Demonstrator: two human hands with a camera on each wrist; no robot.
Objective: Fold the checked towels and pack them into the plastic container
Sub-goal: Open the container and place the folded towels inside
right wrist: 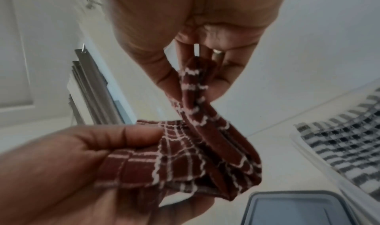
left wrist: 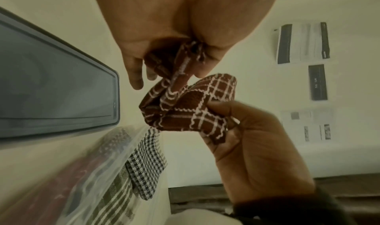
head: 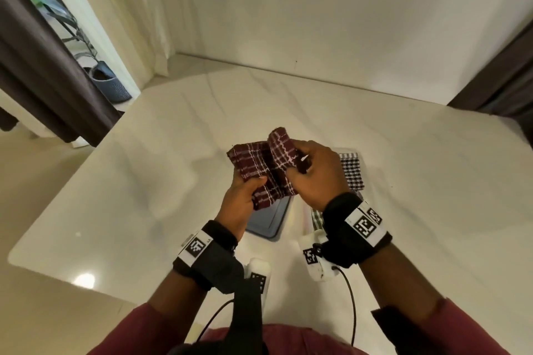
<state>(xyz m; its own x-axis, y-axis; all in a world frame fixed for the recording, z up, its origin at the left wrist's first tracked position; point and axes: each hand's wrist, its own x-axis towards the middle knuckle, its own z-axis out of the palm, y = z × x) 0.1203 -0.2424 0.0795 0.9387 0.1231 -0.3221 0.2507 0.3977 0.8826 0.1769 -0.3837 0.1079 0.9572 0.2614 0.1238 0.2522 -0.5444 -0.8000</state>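
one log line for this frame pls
stage: folding | both hands: left hand, right hand pinch maroon towel midair | container: holds black-white towel | lid: off

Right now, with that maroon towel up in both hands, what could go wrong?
The maroon towel is pinched in mid-air by the left hand and right hand, so its loose folds may slip open. The plastic container already holds a black-and-white towel, so the bundle might not sit flat.

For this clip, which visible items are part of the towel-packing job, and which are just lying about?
Part of the job:
- maroon checked towel, held by left hand and right hand
- black-and-white checked towel in the clear plastic container
- grey-blue lid

Just lying about:
- marble table
- dark curtain
- grey pot on the floor
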